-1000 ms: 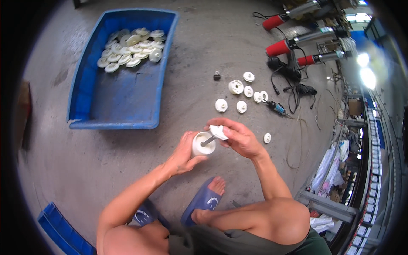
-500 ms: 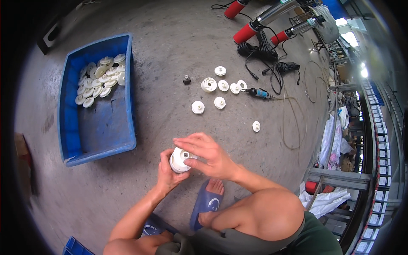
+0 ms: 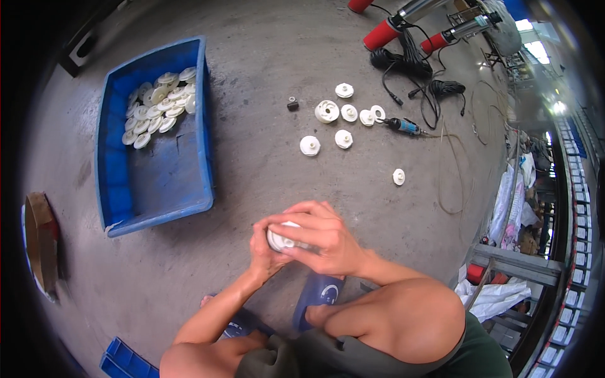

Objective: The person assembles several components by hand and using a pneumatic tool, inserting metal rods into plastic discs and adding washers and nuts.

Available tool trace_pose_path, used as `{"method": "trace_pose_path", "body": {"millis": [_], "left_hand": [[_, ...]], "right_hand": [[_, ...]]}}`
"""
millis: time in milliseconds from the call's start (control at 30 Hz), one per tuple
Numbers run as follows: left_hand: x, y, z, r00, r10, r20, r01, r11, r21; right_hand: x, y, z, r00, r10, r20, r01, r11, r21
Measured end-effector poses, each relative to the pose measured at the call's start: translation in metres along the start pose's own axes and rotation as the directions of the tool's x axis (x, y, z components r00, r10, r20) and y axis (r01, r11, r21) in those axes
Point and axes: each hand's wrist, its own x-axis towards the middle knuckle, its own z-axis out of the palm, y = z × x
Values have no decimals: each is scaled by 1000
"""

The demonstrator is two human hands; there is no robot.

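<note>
Between both hands, above the floor in front of my feet, is a round white plastic part (image 3: 281,238). My left hand (image 3: 259,247) grips it from the left side. Over its top and right side lies my right hand (image 3: 321,236), fingers curved across it and thumb along the near edge. Much of the part is hidden by the fingers. Farther off on the floor lie similar white plastic discs with raised hubs, among them one (image 3: 310,145) nearest my hands, and a thicker ring-like white part (image 3: 326,111).
A blue crate (image 3: 208,145) at the left holds a heap of white discs. A blue-and-black power tool (image 3: 402,126) with a thin hose lies right of the loose parts. Black cables (image 3: 403,63) and red-ended metal cylinders (image 3: 382,34) are beyond. A cardboard box (image 3: 43,242) stands far left.
My right hand has closed further over the white part, covering more of it, and the part is tilted differently. The whole view has shifted, so the floor things appear farther right.
</note>
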Motion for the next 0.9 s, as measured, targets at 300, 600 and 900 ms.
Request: {"method": "trace_pose_path", "body": {"millis": [300, 600, 900], "left_hand": [[-12, -11, 25, 974, 5, -228, -28, 995, -100], [2, 0, -24, 992, 91, 86, -83, 992, -93], [1, 53, -44, 991, 135, 10, -136, 986, 94]], "right_hand": [[-15, -3, 27, 929, 321, -183, -237, 897, 373], [-11, 16, 31, 990, 43, -137, -3, 959, 282], [-15, 32, 25, 971, 229, 65, -235, 883, 407]]}}
